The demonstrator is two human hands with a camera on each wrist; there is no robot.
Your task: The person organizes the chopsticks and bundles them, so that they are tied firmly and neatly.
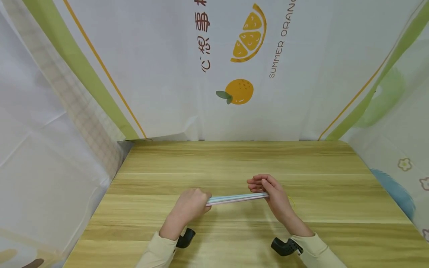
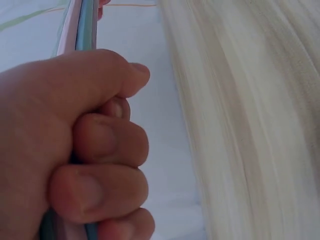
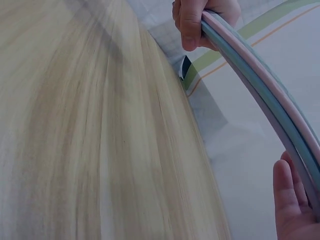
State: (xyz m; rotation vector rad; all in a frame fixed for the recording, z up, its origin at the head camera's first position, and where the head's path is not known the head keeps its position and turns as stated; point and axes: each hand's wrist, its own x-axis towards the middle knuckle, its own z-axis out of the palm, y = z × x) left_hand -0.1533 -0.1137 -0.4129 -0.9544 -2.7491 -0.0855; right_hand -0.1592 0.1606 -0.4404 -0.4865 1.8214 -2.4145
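Note:
A bundle of long, bendy pastel strands [image 1: 234, 199] in pink, light blue and lilac stretches between the two hands above the table. My left hand [image 1: 191, 204] grips its left end in a fist, and the left wrist view shows the curled fingers [image 2: 111, 140] and the thumb over it. At the other end, the bundle meets the palm of my right hand [image 1: 276, 195], near the base of the thumb. The right hand's fingers [image 3: 285, 187] are extended. In the right wrist view the strands bow in an arc from fist to palm.
A thin yellow loop [image 1: 291, 201] shows just behind the right wrist. The wood-grain table [image 1: 161, 163] lies under both hands. White printed cloth [image 1: 161, 74] hangs behind it and at both sides. Each wrist carries a black camera mount [image 1: 285, 246].

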